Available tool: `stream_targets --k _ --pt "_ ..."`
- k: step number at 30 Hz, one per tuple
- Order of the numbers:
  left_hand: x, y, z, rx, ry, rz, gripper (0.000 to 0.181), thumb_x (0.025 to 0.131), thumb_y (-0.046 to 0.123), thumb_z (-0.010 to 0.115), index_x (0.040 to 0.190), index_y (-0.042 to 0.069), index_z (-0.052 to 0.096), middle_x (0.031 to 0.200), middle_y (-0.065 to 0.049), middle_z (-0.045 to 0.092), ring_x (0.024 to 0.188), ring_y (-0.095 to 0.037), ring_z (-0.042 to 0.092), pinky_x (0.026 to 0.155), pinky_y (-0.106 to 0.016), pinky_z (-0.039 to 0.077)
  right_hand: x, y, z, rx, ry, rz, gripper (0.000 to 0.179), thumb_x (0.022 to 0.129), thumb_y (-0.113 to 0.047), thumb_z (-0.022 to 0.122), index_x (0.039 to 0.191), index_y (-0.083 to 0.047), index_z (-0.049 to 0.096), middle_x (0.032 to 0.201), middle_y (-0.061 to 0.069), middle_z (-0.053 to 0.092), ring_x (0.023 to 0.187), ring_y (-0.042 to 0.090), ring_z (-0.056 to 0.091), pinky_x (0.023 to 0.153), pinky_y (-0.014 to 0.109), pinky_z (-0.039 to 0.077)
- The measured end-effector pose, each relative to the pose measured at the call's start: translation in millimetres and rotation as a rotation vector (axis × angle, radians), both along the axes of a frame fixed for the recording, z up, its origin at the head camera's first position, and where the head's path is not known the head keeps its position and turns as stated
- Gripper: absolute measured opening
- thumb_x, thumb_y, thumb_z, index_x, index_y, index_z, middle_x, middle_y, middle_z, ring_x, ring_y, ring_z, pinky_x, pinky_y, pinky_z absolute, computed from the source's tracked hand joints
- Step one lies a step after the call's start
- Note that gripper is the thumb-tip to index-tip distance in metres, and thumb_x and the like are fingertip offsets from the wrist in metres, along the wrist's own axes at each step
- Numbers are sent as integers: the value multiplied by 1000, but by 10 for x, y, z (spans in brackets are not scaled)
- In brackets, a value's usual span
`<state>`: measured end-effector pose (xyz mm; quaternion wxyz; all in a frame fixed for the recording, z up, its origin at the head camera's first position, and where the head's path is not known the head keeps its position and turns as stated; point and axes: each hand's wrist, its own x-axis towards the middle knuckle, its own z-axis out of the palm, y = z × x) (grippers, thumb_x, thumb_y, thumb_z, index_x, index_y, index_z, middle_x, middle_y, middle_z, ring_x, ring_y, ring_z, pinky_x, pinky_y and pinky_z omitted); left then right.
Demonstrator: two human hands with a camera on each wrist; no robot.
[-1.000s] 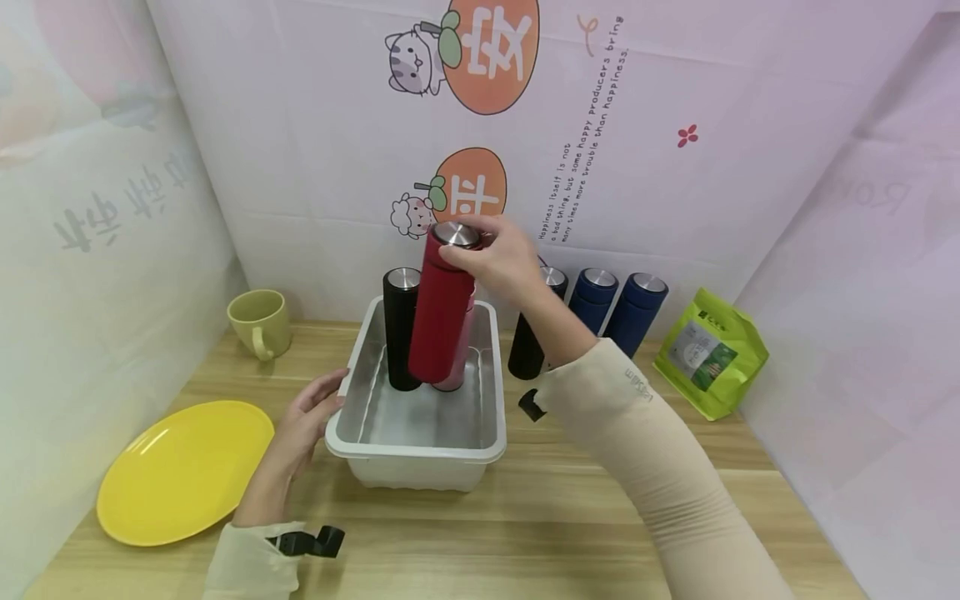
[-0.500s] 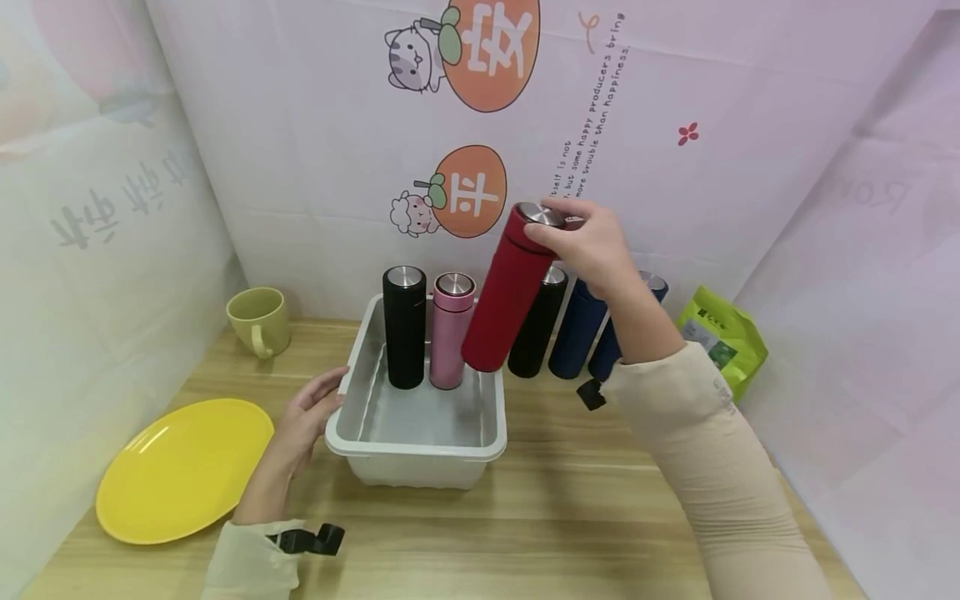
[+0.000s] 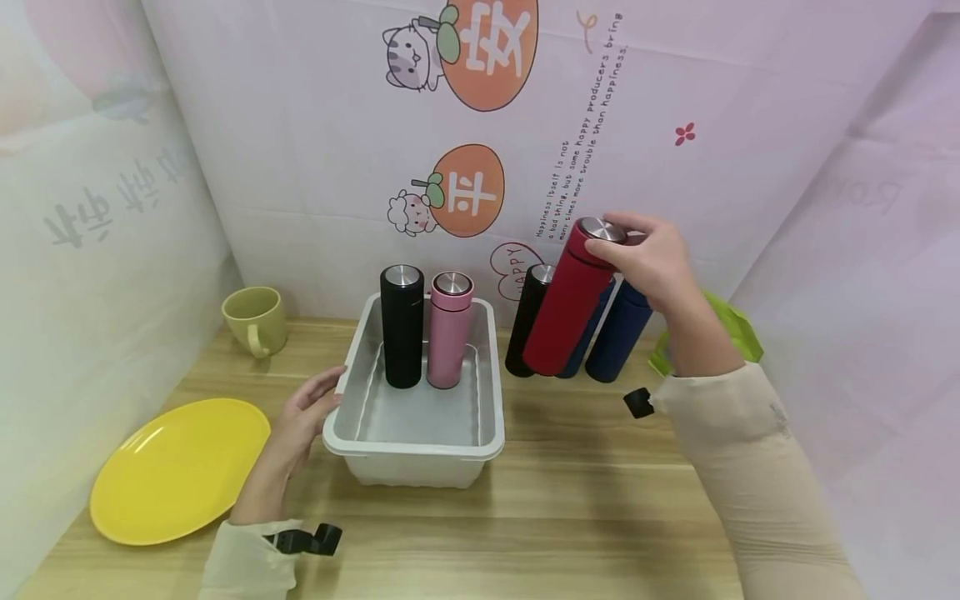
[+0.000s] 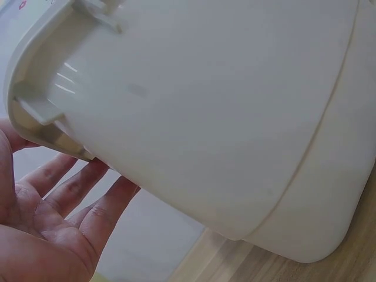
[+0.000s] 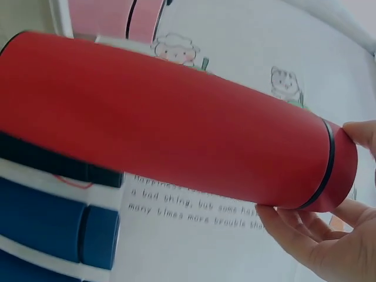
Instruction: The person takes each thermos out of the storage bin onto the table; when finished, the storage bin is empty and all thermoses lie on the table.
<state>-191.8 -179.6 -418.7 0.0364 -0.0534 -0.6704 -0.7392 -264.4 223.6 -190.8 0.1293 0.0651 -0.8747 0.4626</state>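
My right hand (image 3: 654,257) grips a red vacuum flask (image 3: 564,304) by its capped top, thumb and fingers around the cap. The flask hangs tilted, its base toward the lower left, overlapping a black flask (image 3: 523,333) and two blue flasks (image 3: 619,337) behind it. In the right wrist view the red flask (image 5: 176,117) spans the frame. My left hand (image 3: 303,417) rests against the left side of a white plastic bin (image 3: 412,451). Its fairly straight fingers (image 4: 106,211) touch the wall below the rim. Inside the bin stand a black flask (image 3: 402,333) and a pink flask (image 3: 448,342).
A yellow plate (image 3: 180,471) lies left of my left forearm, with a green mug (image 3: 257,321) behind it. At the right, a lime-green bag (image 3: 738,333) is partly hidden by my right arm. White printed cloth (image 3: 330,150) walls in the wooden table (image 3: 525,533).
My right hand has carried the red flask up out of the bin and to the right, in front of the black and blue flasks. The left hand has stayed at the bin.
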Motion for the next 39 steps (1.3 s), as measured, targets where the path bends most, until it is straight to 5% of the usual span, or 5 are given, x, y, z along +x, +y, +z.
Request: stream_targets --k 5,13,25,39 --pt "6 -3 16 -5 -2 0 48 99 2 49 143 -11 35 146 -28 35 104 -5 56 78 -25 52 -18 169 -71 38 -13 -76 62 89 -33 70 141 -5 52 122 15 52 101 22 52 79 26 49" --pt "7 -26 39 -26 0 -2 49 100 6 50 143 -10 35 147 -28 34 108 -3 54 80 -25 52 -50 435 -276 78 -73 -140 69 89 -40 69 145 -6 47 132 19 52 114 31 48 92 45 45" --pt "14 -24 -3 -40 -1 6 49 100 7 51 143 -10 35 146 -29 35 107 -1 55 80 -25 52 -87 853 -778 137 -107 -218 73 88 -43 68 145 -3 45 140 26 44 127 40 40 99 52 40" --pt "22 2 1 -31 -4 12 48 100 7 51 142 -10 36 145 -27 37 108 -3 55 78 -24 52 -168 1144 -1172 234 -30 -359 65 86 -36 70 139 -2 54 134 30 49 124 44 42 96 52 39"
